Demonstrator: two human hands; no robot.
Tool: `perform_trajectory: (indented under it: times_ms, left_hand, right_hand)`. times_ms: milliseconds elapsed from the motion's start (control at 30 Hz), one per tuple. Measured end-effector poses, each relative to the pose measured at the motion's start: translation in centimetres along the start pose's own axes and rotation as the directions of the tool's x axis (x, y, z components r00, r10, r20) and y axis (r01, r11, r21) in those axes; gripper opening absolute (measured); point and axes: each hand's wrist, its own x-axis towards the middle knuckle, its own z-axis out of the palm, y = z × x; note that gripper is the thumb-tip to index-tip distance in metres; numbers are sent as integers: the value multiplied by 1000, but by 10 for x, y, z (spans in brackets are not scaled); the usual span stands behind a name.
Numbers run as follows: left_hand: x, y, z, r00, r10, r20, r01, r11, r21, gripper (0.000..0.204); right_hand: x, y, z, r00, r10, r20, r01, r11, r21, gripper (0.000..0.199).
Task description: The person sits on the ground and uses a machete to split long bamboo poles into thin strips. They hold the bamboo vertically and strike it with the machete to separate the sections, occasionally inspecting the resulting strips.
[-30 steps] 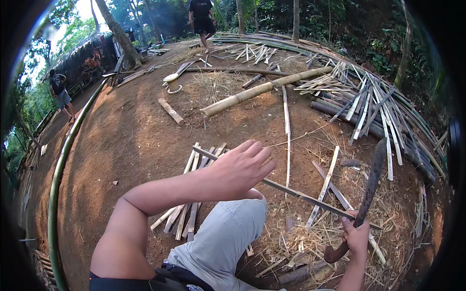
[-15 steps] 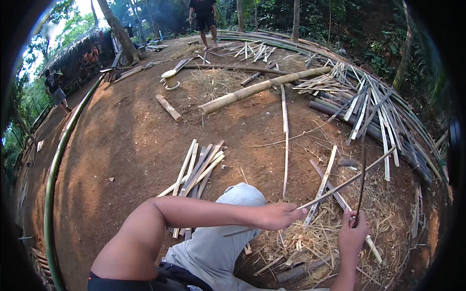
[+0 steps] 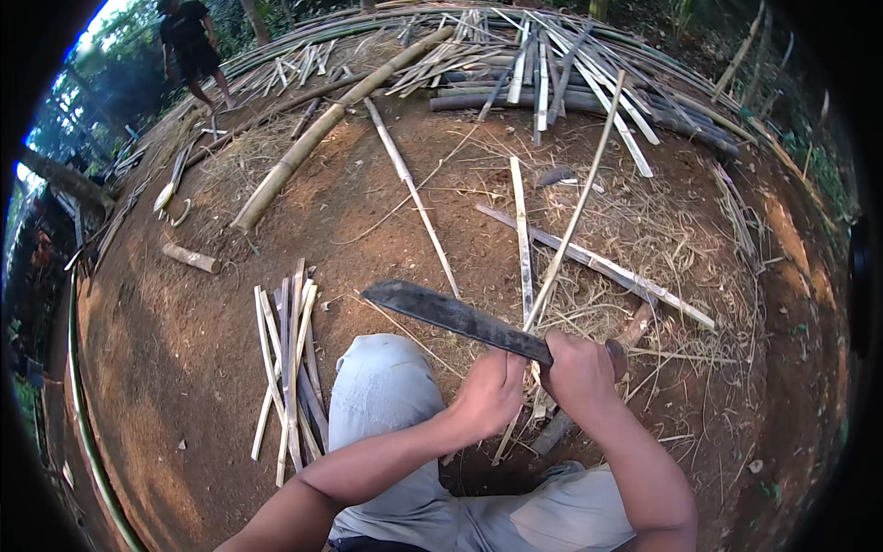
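Note:
My right hand (image 3: 581, 375) is wrapped round the wooden handle of a machete (image 3: 451, 317). Its broad dark blade points left, tilted slightly upward, and crosses a long thin bamboo strip (image 3: 581, 198). Just below the blade, my left hand (image 3: 490, 396) is closed on that strip, close beside the right hand. The strip slants up and away to the right; part of it is hidden behind the blade and fingers. Whether the edge bites into it I cannot tell. Both hands are in front of my bent knee (image 3: 382, 377).
A bundle of split bamboo strips (image 3: 292, 359) lies left of my knee. Fibrous shavings (image 3: 681, 248) and crossed slats (image 3: 598, 262) cover the ground at right. Farther off are a thick bamboo pole (image 3: 313, 138), piled bamboo (image 3: 570, 101) and a standing person (image 3: 191, 51).
The machete has swung from upright at the right to lying across the strip. My hands have come together, and the strip now points more steeply away. The view has turned right and down.

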Motion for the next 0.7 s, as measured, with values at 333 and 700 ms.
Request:
perform_trajectory:
  times_ms: [333, 700]
  left_hand:
    - [6, 11, 1, 999, 29, 41, -37, 977, 209, 26]
    - [-11, 1, -6, 990, -69, 126, 40, 975, 220, 24]
  right_hand:
    - [21, 40, 9, 994, -6, -112, -15, 982, -186, 6]
    - [55, 117, -14, 887, 314, -338, -400, 889, -223, 7]
